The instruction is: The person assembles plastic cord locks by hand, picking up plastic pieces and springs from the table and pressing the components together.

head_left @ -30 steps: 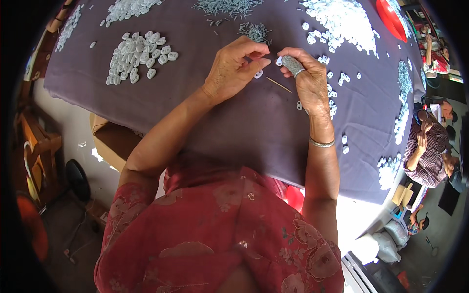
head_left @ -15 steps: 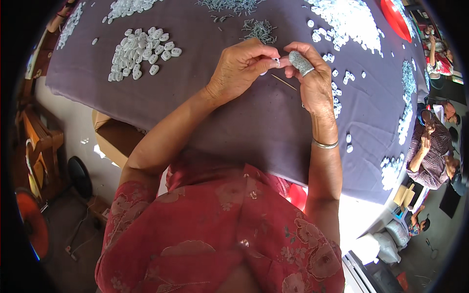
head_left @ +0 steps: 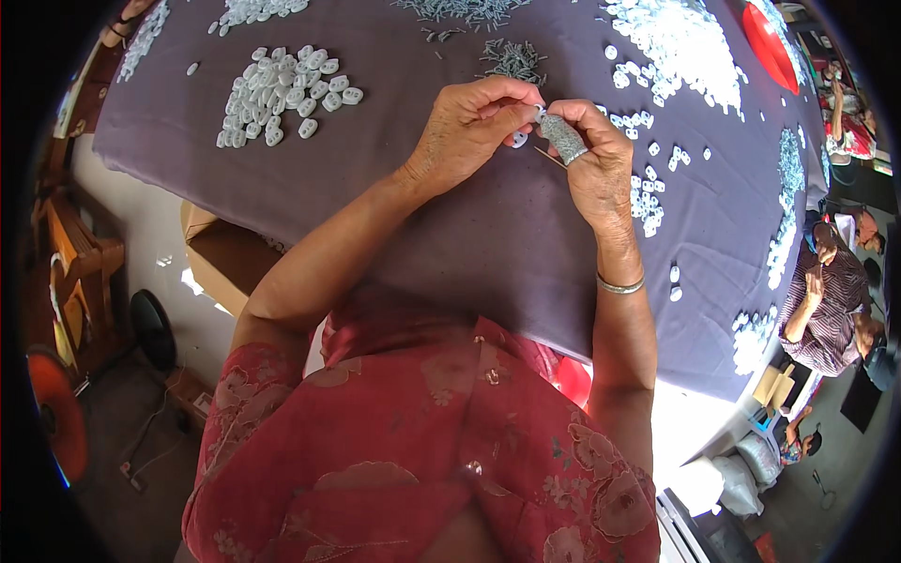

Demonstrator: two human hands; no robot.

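Over the cloth-covered table, my left hand [head_left: 474, 131] closes thumb and forefinger on a small white plastic piece [head_left: 519, 140], part of which shows below the fingertips. Meeting it is my right hand [head_left: 601, 164], its thumb in a silvery-grey wrapping and pressed toward the forefinger beside the left fingertips. Whatever the right fingers pinch is hidden behind that thumb. A thin wooden stick [head_left: 550, 157] shows just under the right thumb; I cannot tell whether it lies on the cloth or is held. Small grey pin-like pieces [head_left: 513, 62] are heaped beyond my hands.
White plastic pieces [head_left: 282, 89] lie heaped at the left. A larger white pile [head_left: 690, 47] spreads at the far right near a red bowl [head_left: 771, 49]. A cardboard box [head_left: 221, 258] stands below the table's left edge. Other people [head_left: 821, 300] sit along the right.
My right hand's fingers have closed in, and its wrapped thumb has come down against the left fingertips. More of the white piece shows below the left fingers. The whole view has shifted slightly.
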